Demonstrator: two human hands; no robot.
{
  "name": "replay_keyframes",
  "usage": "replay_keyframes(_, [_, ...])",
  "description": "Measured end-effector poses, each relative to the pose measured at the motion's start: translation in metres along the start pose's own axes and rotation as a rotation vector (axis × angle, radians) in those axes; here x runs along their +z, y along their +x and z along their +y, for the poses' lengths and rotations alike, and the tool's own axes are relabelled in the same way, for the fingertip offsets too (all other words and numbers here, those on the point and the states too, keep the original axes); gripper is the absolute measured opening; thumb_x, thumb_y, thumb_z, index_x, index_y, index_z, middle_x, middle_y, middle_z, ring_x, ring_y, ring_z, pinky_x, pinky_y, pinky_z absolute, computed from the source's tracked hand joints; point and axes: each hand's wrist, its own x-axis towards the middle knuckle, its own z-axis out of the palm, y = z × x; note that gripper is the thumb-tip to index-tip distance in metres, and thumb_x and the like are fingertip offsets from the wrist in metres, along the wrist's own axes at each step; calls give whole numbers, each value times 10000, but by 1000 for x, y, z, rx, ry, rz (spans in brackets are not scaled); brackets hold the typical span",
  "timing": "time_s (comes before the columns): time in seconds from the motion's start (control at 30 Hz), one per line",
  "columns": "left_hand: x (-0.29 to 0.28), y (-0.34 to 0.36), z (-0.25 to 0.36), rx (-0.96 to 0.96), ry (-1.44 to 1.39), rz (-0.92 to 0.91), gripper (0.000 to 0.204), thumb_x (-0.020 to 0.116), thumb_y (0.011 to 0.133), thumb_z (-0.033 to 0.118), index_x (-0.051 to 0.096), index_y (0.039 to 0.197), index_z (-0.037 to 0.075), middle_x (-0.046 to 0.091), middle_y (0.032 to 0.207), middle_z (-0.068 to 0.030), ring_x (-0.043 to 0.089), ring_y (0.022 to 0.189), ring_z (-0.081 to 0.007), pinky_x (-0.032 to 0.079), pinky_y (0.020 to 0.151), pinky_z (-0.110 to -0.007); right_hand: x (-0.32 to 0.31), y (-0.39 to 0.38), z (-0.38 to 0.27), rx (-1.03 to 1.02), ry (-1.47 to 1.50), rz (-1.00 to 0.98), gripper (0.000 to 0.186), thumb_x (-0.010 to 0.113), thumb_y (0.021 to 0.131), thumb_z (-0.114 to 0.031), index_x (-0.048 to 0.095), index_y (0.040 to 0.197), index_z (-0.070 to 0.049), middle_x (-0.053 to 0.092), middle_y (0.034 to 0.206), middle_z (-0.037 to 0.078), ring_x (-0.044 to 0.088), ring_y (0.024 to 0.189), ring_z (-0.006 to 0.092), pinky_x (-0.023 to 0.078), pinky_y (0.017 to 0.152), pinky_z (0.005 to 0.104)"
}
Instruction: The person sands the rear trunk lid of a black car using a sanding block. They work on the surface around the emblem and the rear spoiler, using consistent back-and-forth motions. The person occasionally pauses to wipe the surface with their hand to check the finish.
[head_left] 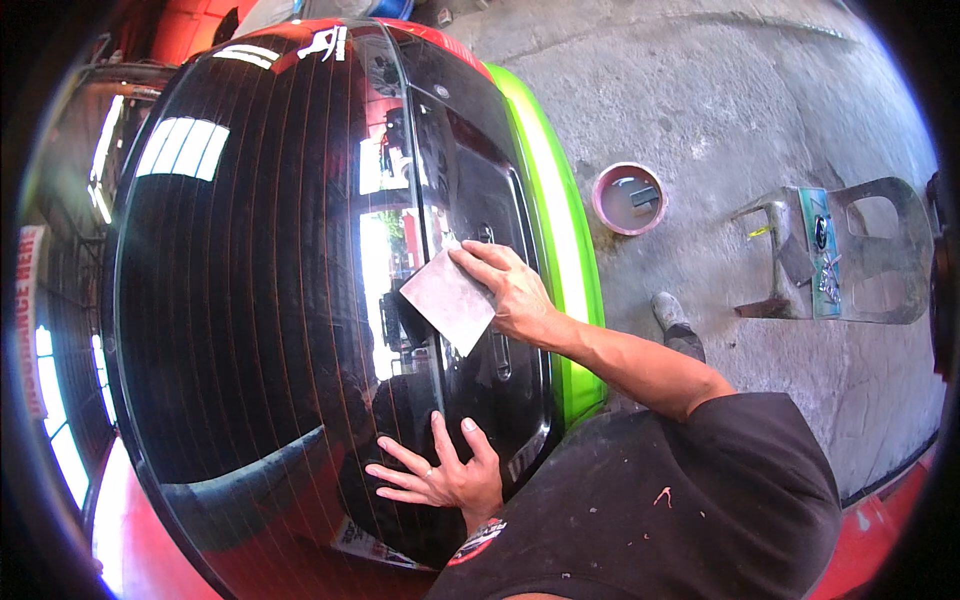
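My right hand (515, 290) pinches the edge of a square, pinkish-grey sheet of what looks like sandpaper (450, 300). The sheet lies over the seam between the rear window and the trunk lid; whether it presses flat there I cannot tell. Its thumb is hidden. Lower down, my left hand (455, 480) is open with fingers spread, palm down over the car's glossy black surface beside the window edge. The dark rear window (270, 330) shows thin heating lines and bright reflections. Right of it is the black trunk lid (465, 170), edged by a bright green bumper (545, 160).
A round pink bucket (597, 205) of cloudy water with a dark block (644, 197) in it stands on the grey concrete floor (720, 90). Farther right is a worn plastic chair (880, 250). My foot (672, 312) shows beside the bumper.
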Motion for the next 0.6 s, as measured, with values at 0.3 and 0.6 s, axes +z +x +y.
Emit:
replay_keyframes(0.3, [0,-5,-2,3,-9,-7,345,676,881,463,781,1119,235,338,1601,-243,150,1490,-568,48,1149,-736,2,11,1,-22,-69,53,610,747,803,-199,577,1372,-62,563,1394,176,552,1241,360,463,1060,426])
replay_keyframes(0.6, [0,-2,-1,11,-5,2,347,684,883,454,771,1140,237,336,1601,-245,148,1492,-563,53,1151,-732,-4,23,7,-13,-34,-19,698,797,747,-201,557,1393,-91,551,1408,161,550,1239,366,470,1057,453])
